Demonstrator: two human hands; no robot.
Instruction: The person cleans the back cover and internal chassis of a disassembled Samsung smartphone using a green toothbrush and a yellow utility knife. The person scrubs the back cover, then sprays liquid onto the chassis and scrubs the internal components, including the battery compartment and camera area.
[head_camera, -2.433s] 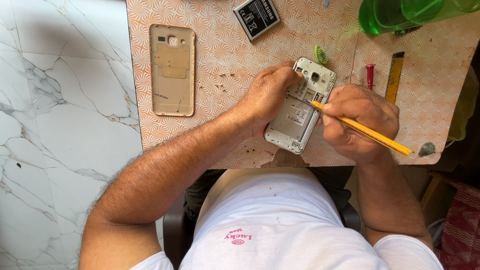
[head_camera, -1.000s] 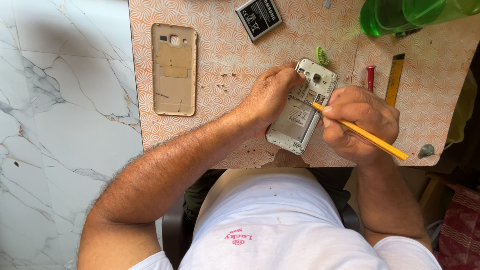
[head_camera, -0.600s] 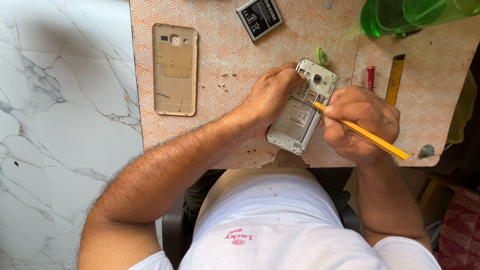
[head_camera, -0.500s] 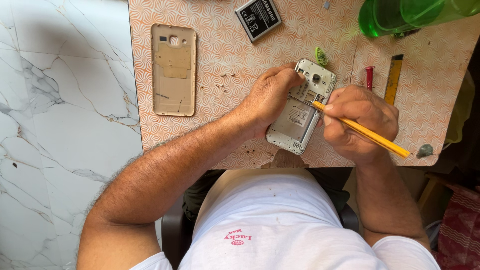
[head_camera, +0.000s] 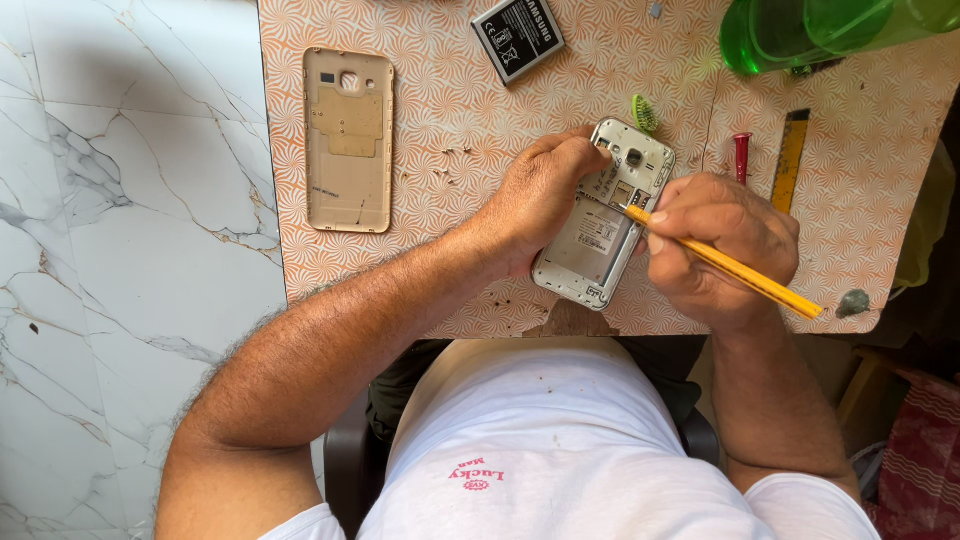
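Observation:
An opened white phone (head_camera: 603, 222) lies back-up on the patterned table (head_camera: 450, 130), its battery bay bare. My left hand (head_camera: 540, 195) grips its left edge, fingers curled over the top corner. My right hand (head_camera: 725, 245) holds a thin yellow tool (head_camera: 740, 270) like a pencil; its tip rests on the phone's upper right part, near the camera. The gold back cover (head_camera: 348, 138) lies apart at the table's left. A black battery (head_camera: 517, 37) lies at the far edge.
A green plastic bottle (head_camera: 800, 30) lies at the top right. A red-handled tool (head_camera: 742, 157) and a yellow ruler-like strip (head_camera: 791, 145) sit right of the phone, a small green pick (head_camera: 645, 112) above it. Marble floor (head_camera: 120, 250) is at left.
Almost nothing differs: both hands stay on the phone, and the yellow tool's tip keeps to the same spot with only slight shifts.

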